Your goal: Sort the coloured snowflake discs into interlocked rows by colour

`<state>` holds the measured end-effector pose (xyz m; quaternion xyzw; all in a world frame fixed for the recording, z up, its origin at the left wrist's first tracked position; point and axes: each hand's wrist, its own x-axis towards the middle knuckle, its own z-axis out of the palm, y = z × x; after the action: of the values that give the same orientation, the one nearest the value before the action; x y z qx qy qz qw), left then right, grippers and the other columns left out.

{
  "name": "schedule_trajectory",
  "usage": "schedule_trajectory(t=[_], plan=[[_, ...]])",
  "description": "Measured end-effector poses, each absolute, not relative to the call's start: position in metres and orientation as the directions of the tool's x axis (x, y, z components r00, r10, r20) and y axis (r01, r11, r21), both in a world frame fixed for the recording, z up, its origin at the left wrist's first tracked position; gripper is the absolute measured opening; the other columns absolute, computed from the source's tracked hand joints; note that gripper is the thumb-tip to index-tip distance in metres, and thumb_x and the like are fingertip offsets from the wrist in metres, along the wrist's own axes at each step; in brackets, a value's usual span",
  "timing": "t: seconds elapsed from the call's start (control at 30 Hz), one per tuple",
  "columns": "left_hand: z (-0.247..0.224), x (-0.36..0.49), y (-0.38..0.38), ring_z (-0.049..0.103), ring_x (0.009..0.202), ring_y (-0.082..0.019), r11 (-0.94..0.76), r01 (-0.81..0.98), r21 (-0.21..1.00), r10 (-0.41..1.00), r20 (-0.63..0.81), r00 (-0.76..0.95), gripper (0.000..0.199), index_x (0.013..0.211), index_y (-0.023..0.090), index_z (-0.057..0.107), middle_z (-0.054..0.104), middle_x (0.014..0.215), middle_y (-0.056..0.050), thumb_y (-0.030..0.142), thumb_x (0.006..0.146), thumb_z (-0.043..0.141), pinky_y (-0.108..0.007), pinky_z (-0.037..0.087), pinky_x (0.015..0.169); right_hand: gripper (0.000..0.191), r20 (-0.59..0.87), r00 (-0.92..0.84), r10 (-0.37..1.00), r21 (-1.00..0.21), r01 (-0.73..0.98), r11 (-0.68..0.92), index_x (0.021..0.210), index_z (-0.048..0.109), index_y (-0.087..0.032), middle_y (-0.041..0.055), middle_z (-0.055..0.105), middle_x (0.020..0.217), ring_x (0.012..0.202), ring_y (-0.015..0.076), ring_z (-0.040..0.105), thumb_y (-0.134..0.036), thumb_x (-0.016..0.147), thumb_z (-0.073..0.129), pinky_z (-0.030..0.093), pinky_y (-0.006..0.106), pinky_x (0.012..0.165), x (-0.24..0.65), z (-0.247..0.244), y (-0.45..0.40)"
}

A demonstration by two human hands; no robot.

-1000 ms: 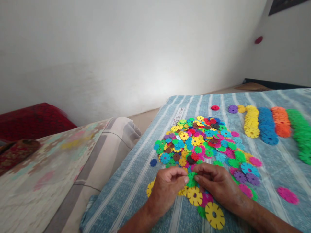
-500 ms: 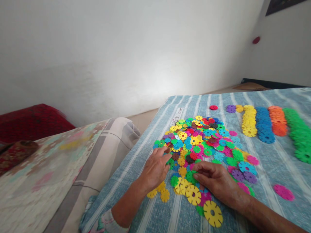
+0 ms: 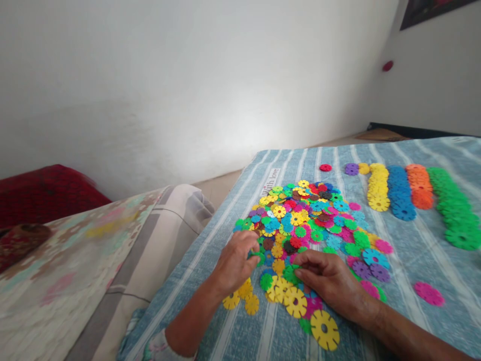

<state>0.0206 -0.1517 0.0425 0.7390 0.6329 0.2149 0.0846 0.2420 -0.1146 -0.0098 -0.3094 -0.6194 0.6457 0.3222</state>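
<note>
Notched plastic flower discs in many colours form a loose pile [image 3: 296, 218] on a blue striped bedsheet [image 3: 210, 281]. At the pile's near left edge is my left hand [image 3: 236, 260], its fingers curled and a gap between thumb and forefinger, close beside green discs. My right hand [image 3: 330, 281] rests at the front of the pile, thumb and fingers closed at a green disc [image 3: 290, 274]; its palm side is hidden. Between and below the hands lie large yellow discs [image 3: 325, 330] and smaller orange-yellow ones [image 3: 251, 304].
Overlapping rows of yellow [image 3: 379, 188], blue [image 3: 402, 193], orange [image 3: 420, 185] and green discs [image 3: 456, 210] lie at right. Single red [image 3: 325, 168], purple [image 3: 352, 169] and pink discs [image 3: 429, 294] lie apart. A patterned cover [image 3: 93, 250] is at left, before a white wall [image 3: 188, 90].
The view has shifted slightly. My left hand has drawn back a little from the pile, its fingers more curled. My right hand stays at the green disc.
</note>
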Motion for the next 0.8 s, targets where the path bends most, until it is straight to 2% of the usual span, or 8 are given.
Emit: schedule_trajectory(t=[0.07,0.13,0.23,0.33,0.5,0.7,0.8], plan=[[0.047,0.027,-0.152,0.059,0.082,-0.018,-0.129,0.858,0.498,0.981,0.191,0.036,0.007,0.070,0.019,0.059,0.065,0.081,-0.002,0.014,0.072,0.055,-0.032,0.047,0.077,0.015,0.015,-0.587,0.810,-0.999,-0.034,-0.006,0.079,0.064,-0.018,-0.0058,0.048,0.057,0.050,0.0074,0.045,-0.033,0.077,0.064,0.036,0.020,0.047,0.242,-0.008,-0.115],[0.051,0.036,-0.152,0.056,0.068,-0.014,-0.056,0.780,0.623,0.989,0.142,-0.043,0.008,0.068,0.018,0.060,0.062,0.068,0.001,0.020,0.074,0.055,-0.026,0.045,0.065,0.014,0.031,-0.564,0.825,-0.999,-0.034,0.015,0.079,0.064,-0.019,-0.0054,0.050,0.057,0.051,0.0077,0.047,-0.032,0.076,0.064,0.037,0.020,0.048,0.241,-0.006,-0.115],[0.054,0.052,-0.150,0.052,0.060,-0.011,0.015,0.619,0.785,0.993,0.060,-0.100,0.011,0.066,0.017,0.061,0.059,0.063,0.002,0.025,0.073,0.057,-0.022,0.041,0.056,0.014,0.056,-0.531,0.846,-0.998,-0.047,0.037,0.077,0.064,-0.018,-0.0053,0.052,0.055,0.050,0.0085,0.051,-0.032,0.077,0.063,0.040,0.020,0.048,0.240,-0.002,-0.113],[0.054,0.066,-0.145,0.052,0.058,-0.011,0.061,0.468,0.882,0.995,-0.017,-0.098,0.010,0.066,0.016,0.062,0.058,0.061,0.002,0.025,0.070,0.061,-0.021,0.041,0.055,0.015,0.066,-0.503,0.862,-0.996,-0.086,0.027,0.077,0.062,-0.019,-0.0052,0.054,0.056,0.051,0.0089,0.054,-0.034,0.077,0.062,0.042,0.020,0.048,0.239,0.000,-0.109],[0.052,0.080,-0.136,0.057,0.059,-0.012,0.120,0.281,0.952,0.991,-0.096,-0.095,0.012,0.071,0.016,0.065,0.061,0.061,0.002,0.029,0.070,0.065,-0.021,0.047,0.057,0.018,0.048,-0.470,0.882,-0.991,-0.136,-0.019,0.080,0.062,-0.018,-0.0045,0.058,0.062,0.053,0.0085,0.055,-0.035,0.075,0.064,0.044,0.020,0.049,0.239,0.006,-0.100],[0.040,0.078,-0.127,0.064,0.070,-0.018,0.109,0.264,0.958,0.986,-0.072,-0.147,0.020,0.076,0.018,0.070,0.069,0.072,0.000,0.036,0.067,0.070,-0.025,0.053,0.064,0.017,-0.079,-0.488,0.870,-0.979,-0.127,-0.160,0.077,0.058,-0.019,-0.0062,0.055,0.058,0.045,0.0060,0.048,-0.032,0.071,0.066,0.038,0.017,0.042,0.238,0.016,-0.091],[0.030,0.076,-0.125,0.067,0.073,-0.021,0.122,0.240,0.963,0.984,-0.087,-0.152,0.026,0.079,0.020,0.072,0.073,0.078,-0.001,0.041,0.064,0.072,-0.027,0.055,0.067,0.013,-0.068,-0.522,0.850,-0.988,-0.085,-0.131,0.075,0.058,-0.019,-0.0067,0.052,0.057,0.045,0.0058,0.046,-0.031,0.074,0.064,0.036,0.017,0.043,0.242,0.021,-0.087]])
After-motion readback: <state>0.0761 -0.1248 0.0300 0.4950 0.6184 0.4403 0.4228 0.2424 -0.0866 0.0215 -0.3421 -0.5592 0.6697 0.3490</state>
